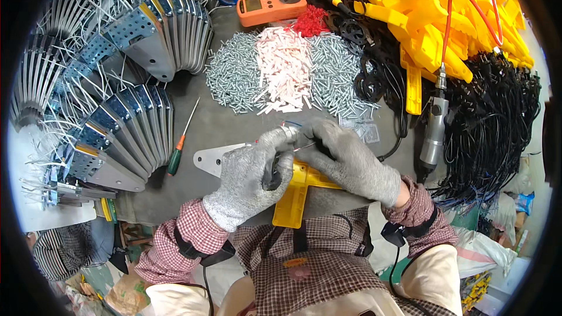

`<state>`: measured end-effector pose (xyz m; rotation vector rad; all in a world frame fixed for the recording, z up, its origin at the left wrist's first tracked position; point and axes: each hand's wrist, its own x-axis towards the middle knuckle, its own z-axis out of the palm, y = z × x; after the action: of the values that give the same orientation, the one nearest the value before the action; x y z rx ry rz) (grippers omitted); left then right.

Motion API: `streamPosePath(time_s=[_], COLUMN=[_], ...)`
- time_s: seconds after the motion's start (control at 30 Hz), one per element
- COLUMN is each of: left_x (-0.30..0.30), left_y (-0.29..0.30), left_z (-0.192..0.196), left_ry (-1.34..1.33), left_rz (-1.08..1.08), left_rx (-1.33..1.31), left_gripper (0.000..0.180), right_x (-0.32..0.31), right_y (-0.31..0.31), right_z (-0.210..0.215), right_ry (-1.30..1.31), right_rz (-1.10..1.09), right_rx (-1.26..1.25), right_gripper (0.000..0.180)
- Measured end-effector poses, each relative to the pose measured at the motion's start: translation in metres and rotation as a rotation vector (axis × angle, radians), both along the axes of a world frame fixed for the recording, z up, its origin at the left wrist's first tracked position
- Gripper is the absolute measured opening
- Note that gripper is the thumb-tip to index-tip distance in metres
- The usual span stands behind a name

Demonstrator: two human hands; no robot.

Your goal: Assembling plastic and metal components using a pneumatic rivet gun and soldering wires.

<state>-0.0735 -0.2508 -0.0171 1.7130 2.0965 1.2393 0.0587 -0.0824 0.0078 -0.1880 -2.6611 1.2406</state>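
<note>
Both hands wear grey knit gloves and meet over a yellow plastic bracket that lies at the near edge of the grey table. My left hand grips a black cable piece against the bracket, fingertips pinching thin red and blue wires. My right hand pinches the same wires from the right, and its palm rests on the bracket. Under the bracket's left end lies a flat grey metal plate.
Behind the hands sit piles of silver screws, white plastic pieces and red bits. Fanned metal plates fill the left. A green-handled screwdriver, an orange meter, yellow brackets, black cables and a powered driver surround.
</note>
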Motion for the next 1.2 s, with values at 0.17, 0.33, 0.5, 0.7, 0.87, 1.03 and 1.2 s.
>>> streamPosePath(time_s=[0.17, 0.33, 0.5, 0.7, 0.87, 1.03, 1.2], left_x=[-0.006, -0.003, 0.022, -0.085, -0.213, -0.204, -0.192], left_y=[0.009, 0.002, -0.004, 0.1, 0.211, 0.263, 0.214], left_z=[0.002, 0.005, 0.018, 0.069, 0.042, 0.035, 0.081], left_ry=[-0.108, -0.344, -0.126, -0.446, -1.186, -0.623, -0.246], left_rz=[0.01, -0.012, 0.166, 0.373, 0.51, 0.484, 0.393], left_rx=[0.03, -0.033, 0.052, 0.408, 0.737, 0.806, 0.796], left_gripper=[0.041, 0.038, 0.035, 0.033, 0.025, 0.031, 0.023], right_x=[0.011, 0.004, -0.011, -0.007, -0.004, 0.044, 0.025], right_y=[-0.004, 0.005, 0.02, 0.025, 0.015, 0.053, 0.074], right_z=[0.002, -0.003, -0.005, -0.007, 0.015, 0.041, 0.047], right_ry=[0.023, 0.078, 0.248, 0.268, 0.147, 0.066, 0.047], right_rz=[0.039, 0.186, 0.283, 0.205, 0.234, -0.001, -0.23], right_rx=[0.316, 0.416, 0.307, 0.205, 0.154, -0.34, -0.678], right_gripper=[0.035, 0.034, 0.028, 0.022, 0.03, 0.037, 0.05])
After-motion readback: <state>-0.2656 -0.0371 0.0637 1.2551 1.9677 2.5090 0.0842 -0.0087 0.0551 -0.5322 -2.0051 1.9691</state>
